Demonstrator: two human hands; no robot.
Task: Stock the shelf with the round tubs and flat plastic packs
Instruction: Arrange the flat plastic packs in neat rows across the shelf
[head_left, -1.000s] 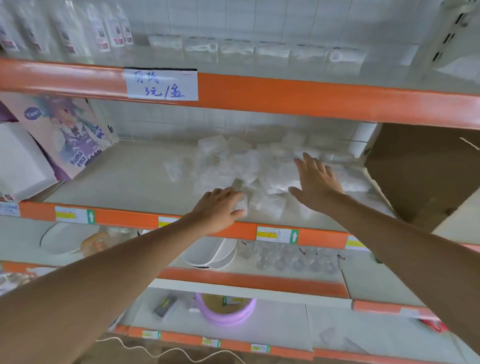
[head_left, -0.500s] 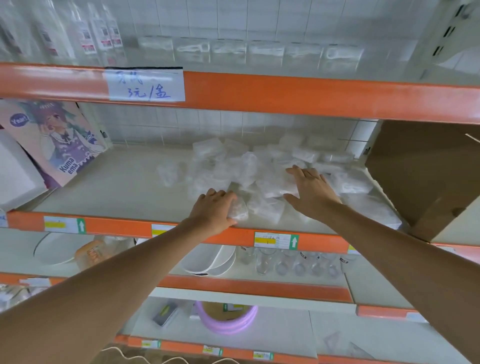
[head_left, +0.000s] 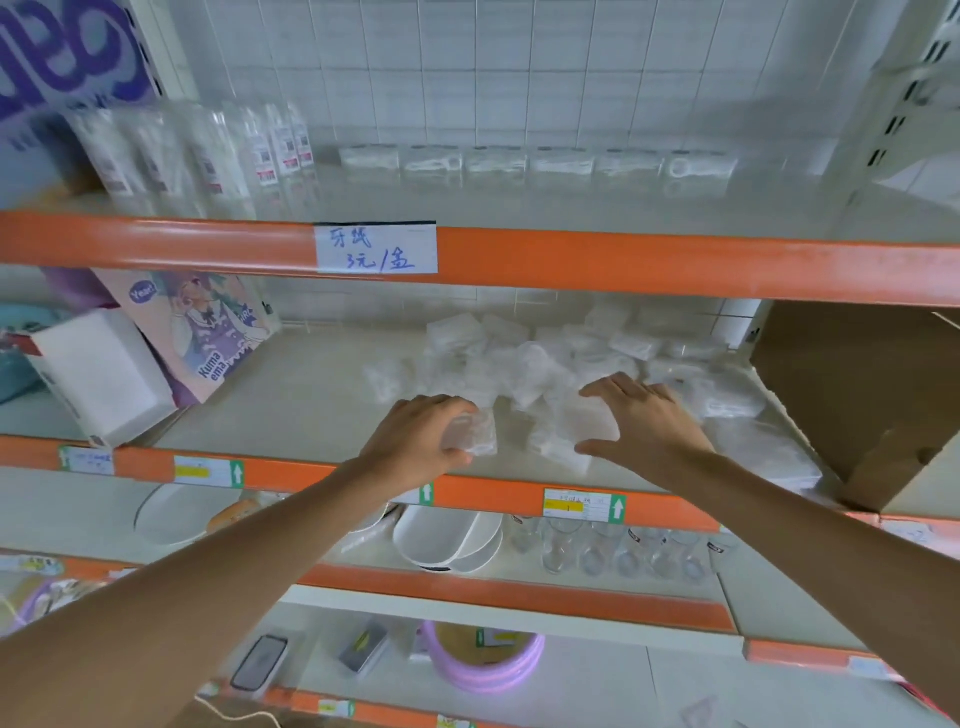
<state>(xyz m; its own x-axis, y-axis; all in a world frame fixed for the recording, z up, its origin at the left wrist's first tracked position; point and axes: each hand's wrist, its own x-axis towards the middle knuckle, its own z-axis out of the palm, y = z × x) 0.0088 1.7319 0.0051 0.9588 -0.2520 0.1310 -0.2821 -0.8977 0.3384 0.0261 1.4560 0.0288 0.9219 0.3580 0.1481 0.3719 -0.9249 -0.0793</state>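
- Your left hand (head_left: 426, 439) is curled round one small clear plastic pack (head_left: 475, 435), fingers over the top, at the front lip of the middle shelf (head_left: 291, 395). That grip suits lifting a single pack clear of the heap.
- Your right hand (head_left: 647, 421), at three o'clock from the left, holds nothing. Its fingers are spread and the thumb is splayed wide over a flat pack (head_left: 582, 415), likely to keep the heap from sliding. I cannot tell whether the palm presses down.
- The pile of packs (head_left: 524, 353) spreads from twelve to two o'clock of your left hand, loose and overlapping, back toward the tiled wall. It looks tipped out rather than faced, so sorting into rows seems the step in hand.
- No round tub can be made out in that pile.
- At three o'clock of your right hand a cardboard box (head_left: 857, 395) fills the shelf's end, probably the stock's source.
- At nine o'clock a white carton (head_left: 98, 374) and a cartoon-printed box (head_left: 208, 322) lean together, with bare shelf between them and the pile.
- At twelve o'clock a handwritten price label (head_left: 376, 249) sits on the orange rail, with a row of clear boxes (head_left: 540, 163) above it.
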